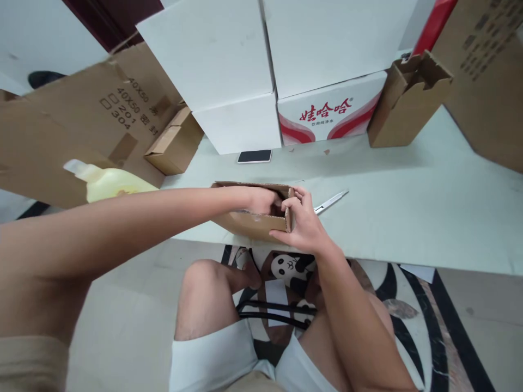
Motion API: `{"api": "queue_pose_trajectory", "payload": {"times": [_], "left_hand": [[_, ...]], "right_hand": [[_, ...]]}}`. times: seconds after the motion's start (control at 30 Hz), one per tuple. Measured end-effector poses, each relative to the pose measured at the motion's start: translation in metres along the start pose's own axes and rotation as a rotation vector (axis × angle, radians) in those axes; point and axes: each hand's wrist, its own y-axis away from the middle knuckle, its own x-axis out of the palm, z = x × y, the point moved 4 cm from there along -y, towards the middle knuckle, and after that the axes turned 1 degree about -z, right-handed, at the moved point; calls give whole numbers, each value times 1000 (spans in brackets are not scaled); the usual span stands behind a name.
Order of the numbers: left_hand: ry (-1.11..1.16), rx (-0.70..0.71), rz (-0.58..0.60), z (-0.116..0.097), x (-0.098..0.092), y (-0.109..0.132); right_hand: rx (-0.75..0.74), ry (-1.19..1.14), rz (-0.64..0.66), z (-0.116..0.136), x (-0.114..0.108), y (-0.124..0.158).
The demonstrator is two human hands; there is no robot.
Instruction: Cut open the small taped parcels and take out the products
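Observation:
A small brown cardboard box (255,226) lies near the front edge of the table, its open side facing up. My left hand (261,200) reaches down into it at the right end, fingers curled and partly hidden by the walls; what they hold, if anything, I cannot make out. Around the box's right end wall my right hand (301,220) is closed, fingers over the top edge and thumb at the near side. Just right of that hand lies a slim silver tool with the look of a craft knife (332,201), partly covered by the hand.
Behind the box a phone (254,157) lies on the pale table (429,218). White cartons (330,111) stand at the back, with an upright brown box (404,109) to their right. At left are a closed brown box (175,141), a yellow bottle (116,182) and large cardboard (81,120).

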Motion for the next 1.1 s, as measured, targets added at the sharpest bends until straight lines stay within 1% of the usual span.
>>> {"api": "queue_pose_trajectory", "payload": {"times": [0.07, 0.17, 0.27, 0.33, 0.4, 0.47, 0.53, 0.6, 0.63, 0.7, 0.77, 0.83, 0.9, 0.93, 1.0, 1.03, 1.1], "left_hand": [[28, -77, 39, 0, -5, 11], [87, -197, -24, 1, -15, 32], [82, -227, -136, 7, -22, 52], [112, -234, -235, 19, -24, 64], [206, -237, -320, 35, -23, 75], [311, -250, -376, 53, -22, 86], [313, -330, -432, 69, -22, 96], [215, -469, -470, 79, -23, 102], [172, -530, -472, 80, -23, 103], [155, -591, -448, 75, -20, 99], [186, -611, -432, 68, -17, 89], [194, -642, -442, 63, -16, 76], [190, -654, -454, 61, -20, 69], [189, -630, -465, 61, -24, 68], [189, -554, -521, 58, -40, 76], [181, -517, -571, 56, -50, 86], [203, -484, -683, 55, -70, 111]], "right_hand": [[-34, 23, -27, 1, 0, 0], [-90, 49, -51, 4, 1, -1], [-107, 44, -58, 3, 4, -2], [-69, 41, -66, 0, 6, -2], [-32, 39, -68, -2, 8, -2], [-20, 32, -61, -4, 8, -1], [-14, 25, -53, -4, 7, 0], [0, 18, -42, -5, 6, 1], [3, 16, -39, -6, 7, 1], [-9, 15, -45, -5, 8, 1], [-35, 26, -58, -4, 10, 2], [-49, 60, -64, -1, 13, 3], [-30, 122, -67, 2, 16, 3], [-12, 156, -70, 3, 17, 3], [18, 212, -76, 4, 18, 3], [22, 228, -78, 3, 19, 2], [1, 233, -95, 1, 23, -1]]}}
